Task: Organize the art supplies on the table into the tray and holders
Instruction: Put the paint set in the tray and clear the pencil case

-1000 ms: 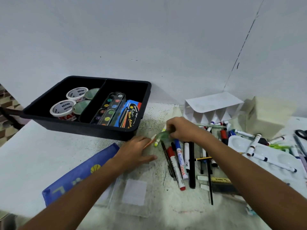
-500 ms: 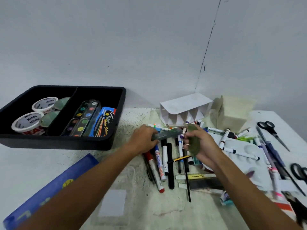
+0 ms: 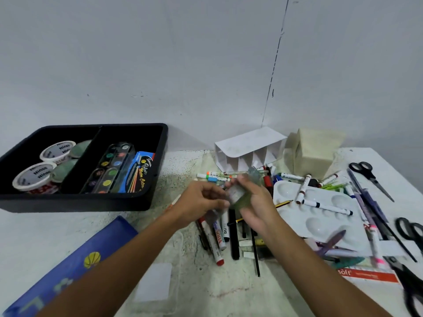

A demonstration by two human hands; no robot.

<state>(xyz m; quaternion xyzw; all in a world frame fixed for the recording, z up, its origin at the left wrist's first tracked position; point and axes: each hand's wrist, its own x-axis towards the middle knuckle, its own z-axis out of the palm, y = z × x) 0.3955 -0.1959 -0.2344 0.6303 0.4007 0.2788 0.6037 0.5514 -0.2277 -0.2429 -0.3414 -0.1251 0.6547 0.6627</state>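
1. Our two hands meet above the middle of the desk (image 3: 41, 229); the left hand (image 3: 201, 202) has its fingers curled and pinches one side of a small greenish translucent object (image 3: 237, 195), too blurred to identify.
2. The right hand (image 3: 256, 202) cups the same object from the other side, its fingers wrapped around it.
3. Directly beneath the hands lies a cluster of markers and pens (image 3: 219, 234), among them a white marker with a red cap (image 3: 215, 248) and a long black pen (image 3: 234, 236).
4. Just right of them sits a white plastic paint palette with round wells (image 3: 320, 220), with several white markers lying across it.
5. Behind the hands, near the wall, a white divided holder (image 3: 249, 147) lies on its side, and a cream boxy holder (image 3: 313, 154) stands beside it.
6. At the far right we see black-handled scissors (image 3: 368, 177) and more pens.
7. On the left, a black two-compartment tray (image 3: 158, 179) holds white tape rolls (image 3: 34, 177) in its left section and a watercolour paint set (image 3: 109, 168) with a blue packet in its right.
8. A blue flat case (image 3: 75, 266) lies near the front left edge.
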